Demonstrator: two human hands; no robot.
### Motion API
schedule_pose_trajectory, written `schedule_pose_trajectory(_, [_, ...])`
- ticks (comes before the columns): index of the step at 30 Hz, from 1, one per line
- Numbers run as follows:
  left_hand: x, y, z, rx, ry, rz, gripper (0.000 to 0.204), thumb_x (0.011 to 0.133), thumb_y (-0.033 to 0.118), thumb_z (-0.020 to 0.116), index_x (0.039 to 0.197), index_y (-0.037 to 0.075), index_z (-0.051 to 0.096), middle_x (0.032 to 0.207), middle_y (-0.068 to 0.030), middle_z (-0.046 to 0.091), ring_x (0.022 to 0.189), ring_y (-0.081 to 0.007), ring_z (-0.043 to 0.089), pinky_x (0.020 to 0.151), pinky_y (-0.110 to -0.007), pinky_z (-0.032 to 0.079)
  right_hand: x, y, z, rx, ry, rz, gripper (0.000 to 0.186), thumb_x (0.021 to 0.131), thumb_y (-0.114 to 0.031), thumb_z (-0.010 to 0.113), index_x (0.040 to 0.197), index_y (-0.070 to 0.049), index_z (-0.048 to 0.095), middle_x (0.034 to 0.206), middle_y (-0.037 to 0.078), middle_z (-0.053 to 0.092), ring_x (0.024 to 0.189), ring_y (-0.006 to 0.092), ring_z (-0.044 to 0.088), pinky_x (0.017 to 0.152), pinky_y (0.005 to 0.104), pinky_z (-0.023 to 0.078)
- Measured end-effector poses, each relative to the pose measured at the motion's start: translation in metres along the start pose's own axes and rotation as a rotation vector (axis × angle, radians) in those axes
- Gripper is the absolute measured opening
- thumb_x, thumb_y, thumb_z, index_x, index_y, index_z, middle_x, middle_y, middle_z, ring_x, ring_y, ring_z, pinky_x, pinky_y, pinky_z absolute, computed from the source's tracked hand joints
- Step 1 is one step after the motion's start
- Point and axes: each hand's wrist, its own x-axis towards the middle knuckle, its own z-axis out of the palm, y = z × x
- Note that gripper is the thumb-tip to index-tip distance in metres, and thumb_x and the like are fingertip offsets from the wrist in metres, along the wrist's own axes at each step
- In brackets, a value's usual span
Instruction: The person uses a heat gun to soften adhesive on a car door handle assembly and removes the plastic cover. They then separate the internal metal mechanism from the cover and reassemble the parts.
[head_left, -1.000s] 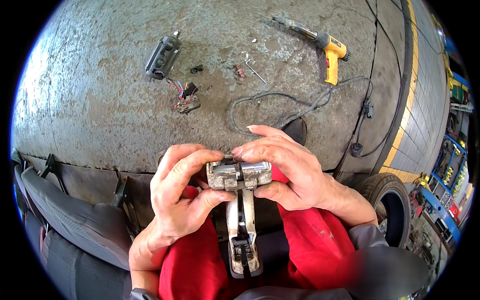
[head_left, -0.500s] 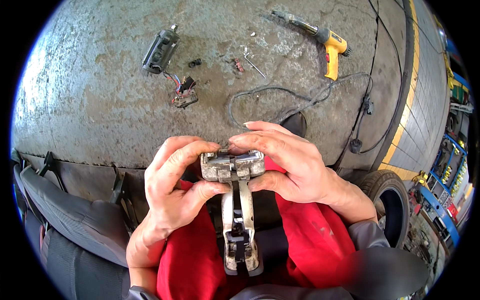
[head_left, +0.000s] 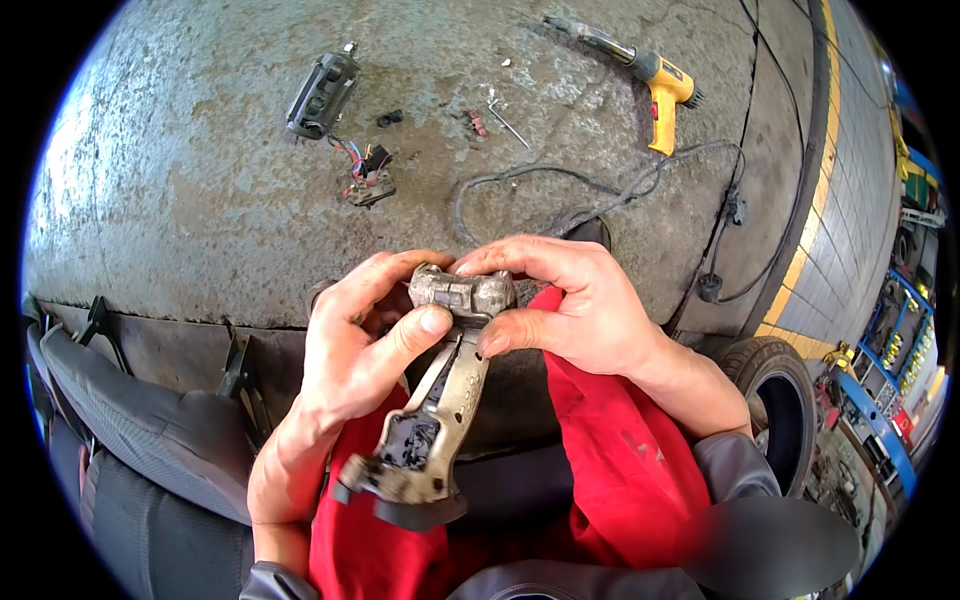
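Both my hands grip a grimy metal-and-plastic part (head_left: 432, 400) with a boxy head and a long beige arm hanging down between my legs. My left hand (head_left: 362, 335) holds the left end of the head (head_left: 462, 291), thumb in front and fingers behind. On the opposite end, my right hand (head_left: 575, 305) pinches it the same way, its thumb near the joint of head and arm. A wider end with dark pieces inside hangs lowest. The exact kind of part I cannot make out.
On the worn floor lie a yellow heat gun (head_left: 664, 92) with its grey cable (head_left: 540, 169), a black housing (head_left: 323, 95), a wired component (head_left: 370, 186), a thin metal rod (head_left: 510, 124) and small bits. A tyre (head_left: 775, 400) stands right, a dark seat (head_left: 150, 420) left.
The part has turned in my hands: its arm now slants down to the left and shows its side. Its head has risen slightly, and both hands have moved up with it.
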Motion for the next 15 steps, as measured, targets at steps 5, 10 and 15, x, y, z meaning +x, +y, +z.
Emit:
schedule_pose_trajectory(5, [0.005,-0.002,0.000,-0.256,-0.024,-0.113,0.069,0.095,0.017,0.086,0.151,0.001,0.049,0.119,-0.0123,0.073,0.106,-0.0166,0.070,0.096,-0.033,0.058,-0.001,0.009,0.005,0.674,-0.087,0.190,0.074,0.101,-0.028,0.079,0.160,0.003,0.046,0.153,0.014,0.062,0.134,0.0240,0.063,0.111,0.0414,0.052])
schedule_pose_trajectory(10, [0.013,0.000,-0.007,-0.251,-0.010,-0.202,0.071,0.095,0.021,0.087,0.150,-0.001,0.049,0.117,-0.0139,0.074,0.104,-0.0177,0.071,0.093,-0.032,0.058,0.001,0.019,0.008,0.700,-0.118,0.124,0.068,0.106,-0.026,0.074,0.163,-0.002,0.046,0.153,0.009,0.059,0.137,0.0176,0.057,0.117,0.0365,0.047])
schedule_pose_trajectory(15, [0.013,-0.011,-0.012,-0.342,0.108,-0.131,0.059,0.101,0.024,0.080,0.146,-0.003,0.052,0.108,-0.0153,0.076,0.093,-0.0182,0.074,0.080,-0.033,0.062,0.005,0.019,0.013,0.680,0.043,0.134,0.060,0.105,-0.021,0.075,0.159,-0.005,0.053,0.139,0.003,0.066,0.124,0.0122,0.060,0.108,0.0315,0.051])
